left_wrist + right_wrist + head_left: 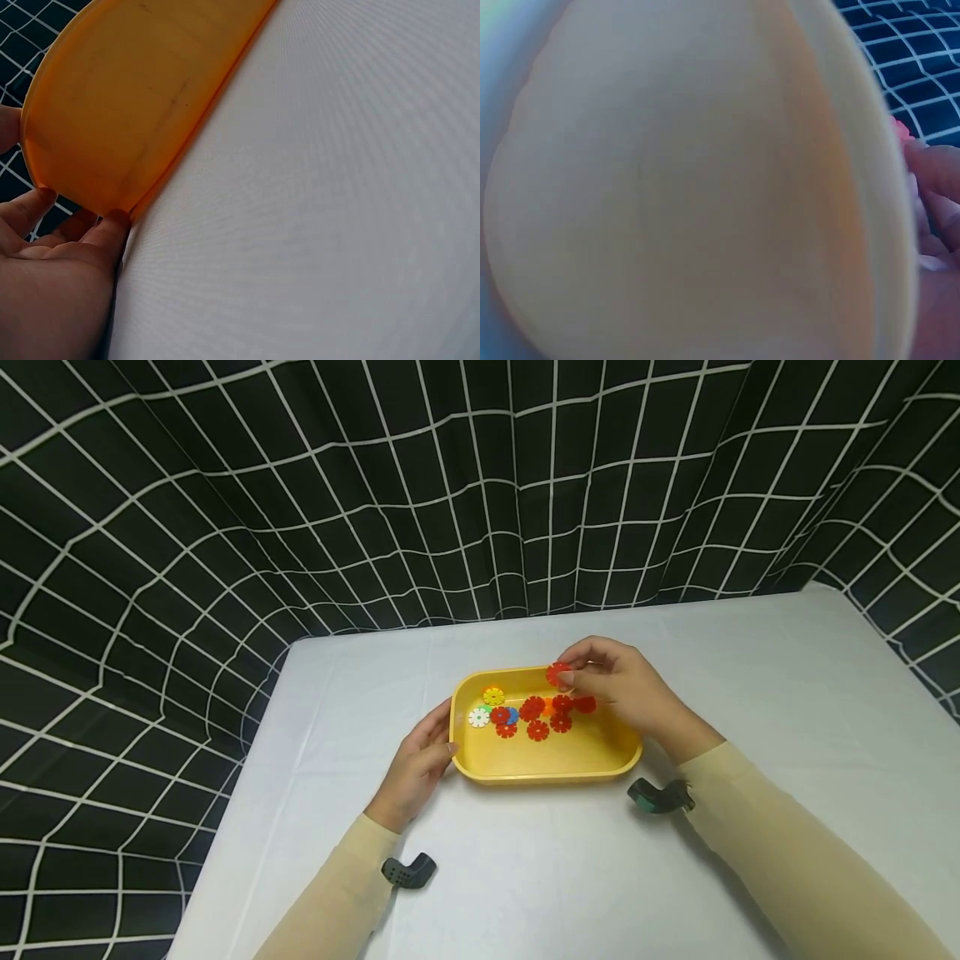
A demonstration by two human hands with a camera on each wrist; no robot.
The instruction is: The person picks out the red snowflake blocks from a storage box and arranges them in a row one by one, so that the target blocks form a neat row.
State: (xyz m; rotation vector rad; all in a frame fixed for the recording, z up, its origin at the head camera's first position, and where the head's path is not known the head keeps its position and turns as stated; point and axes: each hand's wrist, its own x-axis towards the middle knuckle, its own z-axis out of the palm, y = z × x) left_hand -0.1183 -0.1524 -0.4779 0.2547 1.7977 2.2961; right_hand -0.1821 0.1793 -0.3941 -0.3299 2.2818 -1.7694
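Right hand [626, 689] pinches one red disc [557, 673] above the far rim of the yellow tray [547, 774], left hand [417, 762] rests flat-fingered against its left end, so best lift straight up, clear of the piled discs [534, 717], tray steadied.

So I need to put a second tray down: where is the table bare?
Bare table lies right of the yellow tray, behind it up to the checked cloth, and left of the left hand. The tray itself is crowded: discs, with the right hand over it.
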